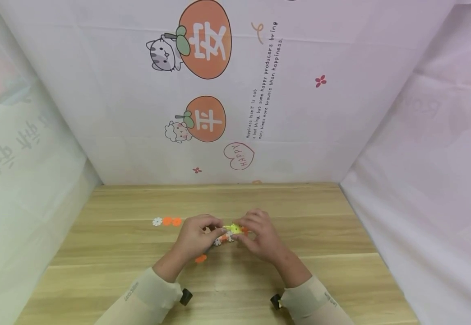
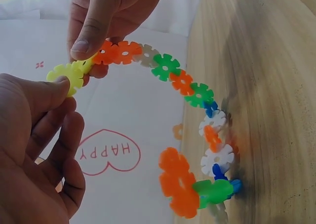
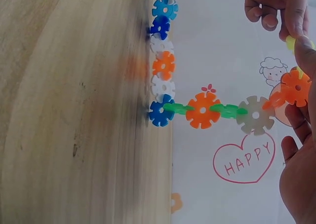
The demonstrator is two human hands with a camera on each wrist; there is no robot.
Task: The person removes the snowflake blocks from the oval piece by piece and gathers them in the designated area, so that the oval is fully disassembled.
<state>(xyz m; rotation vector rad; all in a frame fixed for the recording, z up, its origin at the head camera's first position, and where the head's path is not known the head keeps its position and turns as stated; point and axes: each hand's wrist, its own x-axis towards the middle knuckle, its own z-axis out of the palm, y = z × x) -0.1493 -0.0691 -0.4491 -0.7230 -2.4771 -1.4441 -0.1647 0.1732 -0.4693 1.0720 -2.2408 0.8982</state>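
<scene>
Nearest me, 1 loose orange disc (image 1: 200, 258) lies on the wooden counter (image 1: 325, 271), just by my left wrist. Above it, my left hand (image 1: 192, 239) and right hand (image 1: 261, 237) meet at mid-counter, both with fingers curled on the snowflake-disc chain (image 2: 197, 93). My left thumb and fingers pinch the yellow disc (image 2: 69, 75) at its end; my right thumb and fingers pinch the orange disc (image 2: 118, 52) joined to it. The chain arcs from the hands down to the counter. Farther left lie 1 white disc (image 1: 157, 221) and 2 orange discs (image 1: 172, 221). Beyond stands the printed backdrop (image 1: 219, 90).
</scene>
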